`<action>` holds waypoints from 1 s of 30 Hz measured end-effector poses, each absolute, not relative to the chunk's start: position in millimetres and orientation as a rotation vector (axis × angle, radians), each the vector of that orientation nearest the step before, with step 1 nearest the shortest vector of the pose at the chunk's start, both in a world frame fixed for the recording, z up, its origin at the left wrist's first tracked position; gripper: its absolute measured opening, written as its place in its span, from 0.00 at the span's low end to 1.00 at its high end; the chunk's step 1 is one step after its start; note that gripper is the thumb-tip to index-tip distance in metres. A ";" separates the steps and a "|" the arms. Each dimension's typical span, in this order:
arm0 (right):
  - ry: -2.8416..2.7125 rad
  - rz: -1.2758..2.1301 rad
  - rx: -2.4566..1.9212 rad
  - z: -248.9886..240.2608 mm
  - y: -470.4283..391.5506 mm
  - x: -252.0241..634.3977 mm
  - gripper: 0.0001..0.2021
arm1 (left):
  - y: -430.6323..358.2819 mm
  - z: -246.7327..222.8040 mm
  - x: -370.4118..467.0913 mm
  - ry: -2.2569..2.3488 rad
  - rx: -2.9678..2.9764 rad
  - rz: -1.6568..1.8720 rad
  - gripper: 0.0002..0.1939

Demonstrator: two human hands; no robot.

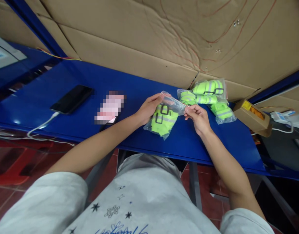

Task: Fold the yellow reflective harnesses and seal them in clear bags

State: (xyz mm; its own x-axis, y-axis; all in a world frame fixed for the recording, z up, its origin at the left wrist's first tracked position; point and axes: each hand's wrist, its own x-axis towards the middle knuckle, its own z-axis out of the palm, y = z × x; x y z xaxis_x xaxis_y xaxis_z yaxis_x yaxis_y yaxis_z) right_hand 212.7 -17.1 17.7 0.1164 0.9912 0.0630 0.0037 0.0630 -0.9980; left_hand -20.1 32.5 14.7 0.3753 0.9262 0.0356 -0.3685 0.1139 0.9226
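A clear zip bag (165, 121) holds a folded neon-green strap with grey reflective bands and black buckles. It is over the blue table near the front edge. My left hand (149, 109) is closed on the bag's upper left side, with the thumb near the red-edged opening. At the right end of that opening, my right hand (197, 117) pinches the bag's corner between thumb and fingers. The green strap lies low in the bag, below the stretched clear plastic.
Several bagged green straps (209, 94) lie at the back right, beside an open cardboard box (253, 117). On the left of the blue table (42, 100) are a black phone (71, 99) with a white cable and a blurred-out phone (110, 109). Cardboard (139, 42) stands behind.
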 end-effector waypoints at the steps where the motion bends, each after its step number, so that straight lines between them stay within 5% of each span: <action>1: -1.174 1.045 -1.216 18.5 -18.2 211.8 0.22 | 31.4 15.0 -19.6 0.666 1.056 1.059 0.21; 10: -1.359 0.836 -1.281 18.0 -23.0 207.8 0.25 | 18.0 22.8 -15.0 0.665 1.122 1.024 0.19; 30: -1.387 0.971 -1.226 25.7 -25.3 214.7 0.20 | 25.3 16.8 -17.0 0.586 1.097 1.099 0.20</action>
